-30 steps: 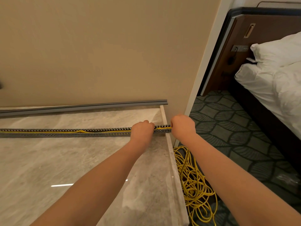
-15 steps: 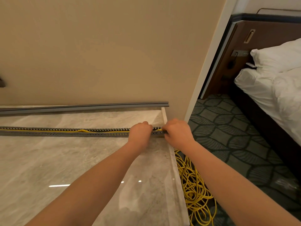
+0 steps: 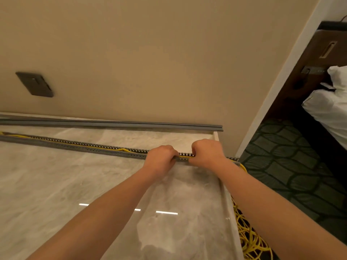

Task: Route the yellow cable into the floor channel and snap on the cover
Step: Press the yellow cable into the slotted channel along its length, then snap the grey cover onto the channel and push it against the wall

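Note:
A long grey slotted channel (image 3: 78, 146) lies across the marble floor, running from the far left to the floor's right edge. The yellow cable (image 3: 185, 157) lies inside it and shows between my hands. My left hand (image 3: 161, 156) and my right hand (image 3: 206, 152) are both fisted on the channel near its right end, fingers pressing the cable down into it. The cable leaves the channel's end and drops to a loose yellow coil (image 3: 249, 239) on the carpet. The grey cover strip (image 3: 131, 125) lies apart along the wall's foot.
The marble floor (image 3: 56, 184) ends in a raised stone edge (image 3: 228, 203) at the right, with dark patterned carpet (image 3: 291, 166) below. A dark wall plate (image 3: 34, 83) sits on the beige wall. A bed with white linen (image 3: 328, 113) stands at far right.
Both hands have shifted left along the channel, away from its right end, which now shows beyond my right hand. The view has swung left, bringing the wall plate into sight.

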Motion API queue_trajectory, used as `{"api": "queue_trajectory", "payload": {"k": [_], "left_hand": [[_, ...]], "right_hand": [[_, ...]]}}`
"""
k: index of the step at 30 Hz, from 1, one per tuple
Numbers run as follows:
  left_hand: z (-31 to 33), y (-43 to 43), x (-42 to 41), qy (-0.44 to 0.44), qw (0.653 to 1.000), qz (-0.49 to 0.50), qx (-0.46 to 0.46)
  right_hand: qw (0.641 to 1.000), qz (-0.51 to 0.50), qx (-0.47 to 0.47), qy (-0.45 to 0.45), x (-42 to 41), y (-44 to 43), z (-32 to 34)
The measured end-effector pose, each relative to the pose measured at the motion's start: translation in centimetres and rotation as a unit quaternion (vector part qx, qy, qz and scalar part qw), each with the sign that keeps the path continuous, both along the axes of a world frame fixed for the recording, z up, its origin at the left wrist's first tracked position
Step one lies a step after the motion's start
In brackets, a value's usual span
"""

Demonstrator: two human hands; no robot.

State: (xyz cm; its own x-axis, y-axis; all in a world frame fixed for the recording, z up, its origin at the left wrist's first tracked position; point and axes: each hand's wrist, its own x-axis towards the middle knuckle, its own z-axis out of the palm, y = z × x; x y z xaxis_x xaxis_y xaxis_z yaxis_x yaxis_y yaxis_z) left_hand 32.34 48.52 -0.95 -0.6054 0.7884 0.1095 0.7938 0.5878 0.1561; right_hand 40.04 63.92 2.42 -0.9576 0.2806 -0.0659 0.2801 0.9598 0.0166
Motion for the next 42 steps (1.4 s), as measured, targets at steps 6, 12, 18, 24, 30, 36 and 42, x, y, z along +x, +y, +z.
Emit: {"api": "queue_trajectory", "payload": {"k": [6,12,18,24,30,36,42], "left_hand": [[0.0,-5.0,-3.4,0.023,1.0,0.011,-0.015],[-0.4,-10.9,-7.3,0.034,0.998,0.046,-0.006],[-1.1,-13.6,-9.9,0.043,0.998,0.036,0.01],[-1.5,-13.0,-10.6,0.015,1.0,0.02,0.015],[-1.3,-10.7,-11.0,-0.043,0.998,-0.002,0.038],[-0.4,-11.2,-13.2,-0.07,0.995,-0.016,0.066],[0.2,-14.7,-17.3,-0.05,0.995,0.035,0.075]], "right_hand": [[0.995,0.066,-0.078,0.016,-4.0,-4.9,-1.4],[0.989,0.111,-0.092,0.026,-7.9,-10.0,-1.7],[0.99,0.114,-0.078,-0.005,-9.8,-12.5,-2.8],[0.997,0.065,-0.05,-0.009,-10.1,-12.5,-2.6],[0.999,-0.001,-0.033,-0.01,-9.9,-10.7,-1.9],[0.992,-0.053,-0.094,0.071,-12.4,-10.2,-1.0],[0.987,-0.018,-0.127,0.101,-17.9,-11.3,-1.6]]}}
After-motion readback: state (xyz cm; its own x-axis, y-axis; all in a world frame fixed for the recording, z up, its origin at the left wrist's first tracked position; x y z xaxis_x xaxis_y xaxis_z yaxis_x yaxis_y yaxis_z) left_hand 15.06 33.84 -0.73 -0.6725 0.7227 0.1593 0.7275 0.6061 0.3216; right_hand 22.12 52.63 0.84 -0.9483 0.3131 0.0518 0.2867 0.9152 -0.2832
